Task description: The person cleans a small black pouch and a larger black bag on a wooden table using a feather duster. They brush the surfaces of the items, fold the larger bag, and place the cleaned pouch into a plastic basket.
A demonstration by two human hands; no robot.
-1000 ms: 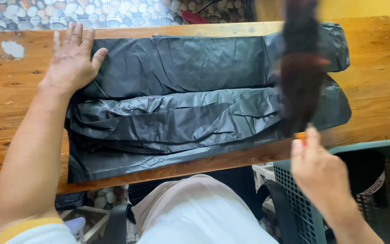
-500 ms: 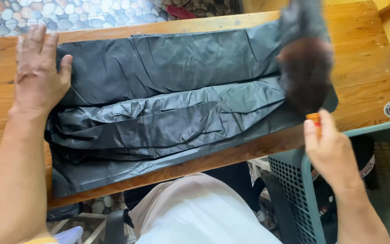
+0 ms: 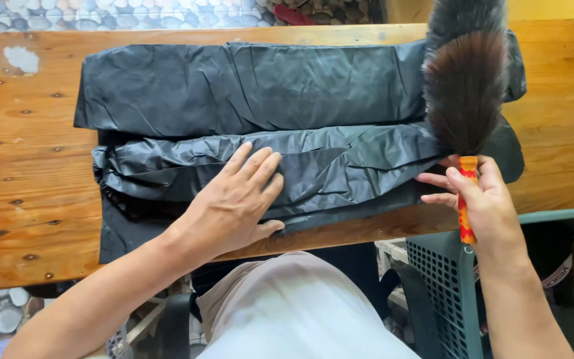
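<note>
I am looking down at a wooden table (image 3: 41, 219) with black plastic sheeting (image 3: 260, 86) spread along it in long folded bands. The plastic is thin, glossy and full of fine creases; one band lies flat toward the far edge, and a second, more crumpled band lies nearer me, its lower edge overlapping the table's near rim.

My left hand (image 3: 234, 203) lies flat and open on the nearer band, palm down, fingers spread and pointing away from me, pressing on the plastic and grasping nothing.

My right hand (image 3: 483, 199) is closed around the handle (image 3: 466, 199) of a feather duster (image 3: 465, 86). The handle is a slim stick patterned in orange and red, held upright in my fist just past the right end of the near band. The duster's head is a thick, soft tuft, dark brown shading to black, and it fans out above my hand over the right end of both plastic bands, hiding part of them.

Below my right hand, just off the table's near edge, stands a green plastic basket (image 3: 443, 286) with a lattice wall; I cannot tell what is in it. The tabletop is varnished planks with knots and a pale scuffed patch at the far left corner. The floor beyond is set with rounded pebbles.
</note>
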